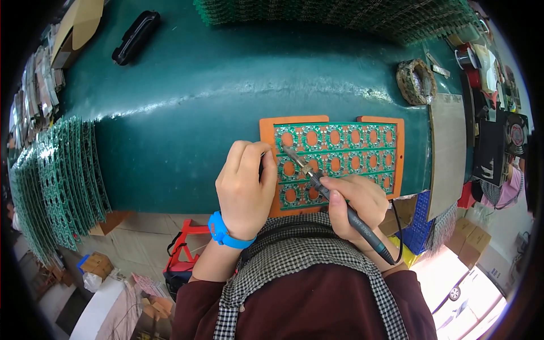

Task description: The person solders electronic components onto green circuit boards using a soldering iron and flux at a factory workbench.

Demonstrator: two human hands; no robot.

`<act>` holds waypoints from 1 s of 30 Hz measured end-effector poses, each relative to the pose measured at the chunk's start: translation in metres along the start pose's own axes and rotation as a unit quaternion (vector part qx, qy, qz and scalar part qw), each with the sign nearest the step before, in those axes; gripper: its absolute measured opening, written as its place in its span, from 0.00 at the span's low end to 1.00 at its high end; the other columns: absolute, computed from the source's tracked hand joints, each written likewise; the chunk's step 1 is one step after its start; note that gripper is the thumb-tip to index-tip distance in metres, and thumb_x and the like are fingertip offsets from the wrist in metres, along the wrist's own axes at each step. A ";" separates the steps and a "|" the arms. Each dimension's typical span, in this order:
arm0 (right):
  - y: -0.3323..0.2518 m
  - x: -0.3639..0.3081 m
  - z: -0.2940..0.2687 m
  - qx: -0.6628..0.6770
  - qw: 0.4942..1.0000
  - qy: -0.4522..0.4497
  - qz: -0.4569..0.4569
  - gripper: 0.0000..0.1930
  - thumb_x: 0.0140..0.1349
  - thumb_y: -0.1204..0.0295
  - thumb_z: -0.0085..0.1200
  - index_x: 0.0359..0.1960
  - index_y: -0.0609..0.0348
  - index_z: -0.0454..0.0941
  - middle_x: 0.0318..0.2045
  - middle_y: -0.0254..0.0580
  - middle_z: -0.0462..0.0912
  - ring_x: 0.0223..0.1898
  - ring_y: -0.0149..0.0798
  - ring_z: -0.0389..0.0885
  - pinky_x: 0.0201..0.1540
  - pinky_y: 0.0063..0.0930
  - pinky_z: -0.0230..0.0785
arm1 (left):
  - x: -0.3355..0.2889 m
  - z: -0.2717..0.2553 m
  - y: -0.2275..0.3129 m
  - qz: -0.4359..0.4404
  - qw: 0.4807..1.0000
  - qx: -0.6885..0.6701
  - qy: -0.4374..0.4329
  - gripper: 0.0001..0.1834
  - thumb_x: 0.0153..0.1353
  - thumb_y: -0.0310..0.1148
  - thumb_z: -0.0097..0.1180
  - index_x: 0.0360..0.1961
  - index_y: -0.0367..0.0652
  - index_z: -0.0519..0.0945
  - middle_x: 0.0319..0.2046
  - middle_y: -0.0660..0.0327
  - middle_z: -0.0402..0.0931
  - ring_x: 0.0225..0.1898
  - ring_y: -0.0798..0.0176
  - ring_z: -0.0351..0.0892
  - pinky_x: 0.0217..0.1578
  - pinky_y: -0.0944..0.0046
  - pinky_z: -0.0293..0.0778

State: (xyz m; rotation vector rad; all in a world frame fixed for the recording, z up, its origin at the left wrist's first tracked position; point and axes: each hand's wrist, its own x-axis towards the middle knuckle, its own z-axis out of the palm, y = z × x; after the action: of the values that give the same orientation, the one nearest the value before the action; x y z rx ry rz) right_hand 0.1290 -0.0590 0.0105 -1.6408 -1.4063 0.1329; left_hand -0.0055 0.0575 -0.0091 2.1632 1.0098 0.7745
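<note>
A green circuit-board panel [345, 152] with rows of round cut-outs lies in an orange tray [400, 164] at the table's front edge. My right hand [358, 205] grips a soldering iron [362, 228] like a pen. The iron's metal tip reaches up and left to the panel's top-left unit. By the tray's left side, my left hand [245, 184] is closed, thumb and forefinger drawn together near that tip. Whatever it pinches is too small or hidden to make out. A blue band [226, 238] circles my left wrist.
Stacks of green boards stand at the left [73, 175] and along the back [340, 14]. A black case [136, 37] lies at the back left. On the right are a roll of tape [416, 82], a grey board [447, 153] and a solder spool [466, 58]. The iron's cable [401, 232] hangs beside my right forearm.
</note>
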 end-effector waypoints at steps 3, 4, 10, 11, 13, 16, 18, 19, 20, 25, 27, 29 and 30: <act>0.000 0.002 0.001 0.005 1.000 0.004 -0.002 0.08 0.48 0.80 0.55 0.32 0.64 0.80 0.22 0.40 0.81 0.16 0.34 0.76 0.17 0.23 0.66 | 0.000 0.001 0.001 0.003 1.000 0.004 -0.013 0.07 0.52 0.19 0.57 0.32 0.38 0.75 0.28 0.57 0.71 0.24 0.56 0.74 0.24 0.62 0.71; 0.000 0.002 0.001 0.006 1.000 0.003 -0.002 0.08 0.48 0.80 0.55 0.32 0.64 0.80 0.22 0.40 0.81 0.16 0.34 0.76 0.17 0.23 0.66 | 0.000 0.001 0.000 0.009 1.000 0.005 -0.015 0.06 0.52 0.19 0.57 0.32 0.38 0.76 0.28 0.58 0.71 0.25 0.57 0.74 0.24 0.62 0.71; 0.000 0.005 -0.005 -0.002 1.000 -0.010 -0.001 0.08 0.49 0.79 0.55 0.32 0.64 0.80 0.21 0.40 0.81 0.16 0.35 0.77 0.18 0.24 0.66 | 0.001 -0.004 0.000 0.022 0.999 0.021 -0.011 0.06 0.52 0.20 0.58 0.32 0.40 0.77 0.26 0.59 0.70 0.26 0.57 0.75 0.25 0.62 0.72; 0.000 0.006 -0.009 -0.007 1.000 -0.004 -0.008 0.08 0.49 0.79 0.54 0.32 0.65 0.80 0.20 0.40 0.80 0.16 0.35 0.76 0.18 0.25 0.66 | 0.000 -0.005 -0.001 0.022 1.000 0.021 -0.009 0.06 0.52 0.20 0.58 0.32 0.40 0.77 0.26 0.59 0.70 0.26 0.57 0.75 0.25 0.62 0.72; 0.001 0.005 -0.015 -0.013 1.000 0.002 -0.017 0.07 0.49 0.79 0.54 0.31 0.65 0.80 0.19 0.41 0.80 0.16 0.36 0.76 0.18 0.25 0.66 | -0.004 -0.007 -0.003 -0.008 1.000 0.004 -0.013 0.06 0.52 0.21 0.59 0.33 0.41 0.77 0.27 0.59 0.70 0.26 0.57 0.75 0.25 0.62 0.71; 0.005 0.002 -0.018 -0.025 0.999 0.024 -0.008 0.08 0.48 0.79 0.54 0.31 0.66 0.80 0.18 0.41 0.79 0.15 0.37 0.75 0.17 0.25 0.65 | -0.007 -0.011 -0.001 -0.043 0.999 0.012 -0.021 0.06 0.53 0.21 0.58 0.33 0.40 0.77 0.25 0.59 0.72 0.25 0.57 0.75 0.25 0.63 0.71; 0.008 0.001 -0.017 -0.027 0.999 0.018 -0.011 0.08 0.48 0.79 0.54 0.31 0.66 0.80 0.18 0.41 0.79 0.15 0.36 0.75 0.17 0.25 0.65 | -0.008 -0.011 -0.001 -0.045 0.999 0.008 -0.025 0.05 0.55 0.19 0.57 0.33 0.38 0.77 0.24 0.59 0.71 0.24 0.61 0.73 0.25 0.67 0.69; 0.008 0.002 -0.017 -0.026 1.000 0.011 -0.013 0.08 0.47 0.79 0.55 0.31 0.66 0.80 0.18 0.40 0.79 0.15 0.36 0.75 0.18 0.25 0.65 | -0.009 -0.012 0.000 -0.048 0.998 0.006 -0.029 0.05 0.56 0.18 0.56 0.33 0.36 0.77 0.23 0.59 0.71 0.23 0.66 0.71 0.26 0.70 0.68; 0.007 0.003 -0.016 -0.026 0.999 0.012 -0.014 0.08 0.47 0.79 0.55 0.31 0.66 0.80 0.18 0.40 0.79 0.15 0.36 0.75 0.18 0.25 0.65 | -0.011 -0.012 0.001 -0.047 0.998 0.006 -0.029 0.05 0.56 0.18 0.56 0.33 0.36 0.77 0.23 0.59 0.71 0.23 0.66 0.71 0.26 0.70 0.68; 0.007 0.005 -0.014 -0.027 1.000 -0.010 -0.012 0.09 0.47 0.79 0.56 0.32 0.63 0.81 0.19 0.40 0.79 0.17 0.37 0.77 0.19 0.25 0.67 | -0.015 -0.012 0.005 -0.045 0.997 -0.025 -0.058 0.02 0.59 0.24 0.54 0.33 0.40 0.75 0.25 0.56 0.75 0.26 0.53 0.77 0.24 0.60 0.71; 0.005 0.004 -0.017 -0.031 0.999 -0.020 0.006 0.08 0.48 0.78 0.57 0.32 0.62 0.82 0.20 0.41 0.79 0.19 0.38 0.78 0.20 0.26 0.69 | -0.016 -0.011 0.007 -0.032 0.997 -0.027 -0.063 0.01 0.59 0.24 0.53 0.32 0.40 0.74 0.24 0.56 0.73 0.25 0.52 0.75 0.23 0.60 0.70; 0.004 0.007 -0.021 -0.028 0.999 -0.015 -0.004 0.09 0.49 0.77 0.57 0.33 0.63 0.81 0.21 0.43 0.80 0.20 0.39 0.79 0.22 0.26 0.71 | -0.016 -0.013 0.010 -0.024 0.995 0.001 -0.100 0.04 0.58 0.25 0.55 0.30 0.41 0.73 0.23 0.58 0.70 0.23 0.54 0.74 0.22 0.59 0.69; 0.003 0.007 -0.029 -0.047 0.999 0.008 -0.012 0.09 0.49 0.77 0.57 0.34 0.64 0.81 0.22 0.43 0.81 0.21 0.39 0.79 0.23 0.27 0.71 | -0.018 -0.012 0.012 -0.020 0.995 0.002 -0.100 0.04 0.58 0.25 0.55 0.30 0.41 0.73 0.23 0.58 0.70 0.23 0.54 0.74 0.22 0.59 0.69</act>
State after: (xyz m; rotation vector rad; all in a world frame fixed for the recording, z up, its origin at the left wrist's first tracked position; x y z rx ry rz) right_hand 0.1512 -0.0690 0.0272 -1.6970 -1.4376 0.0411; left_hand -0.0182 0.0406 0.0026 2.1663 0.9490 0.5256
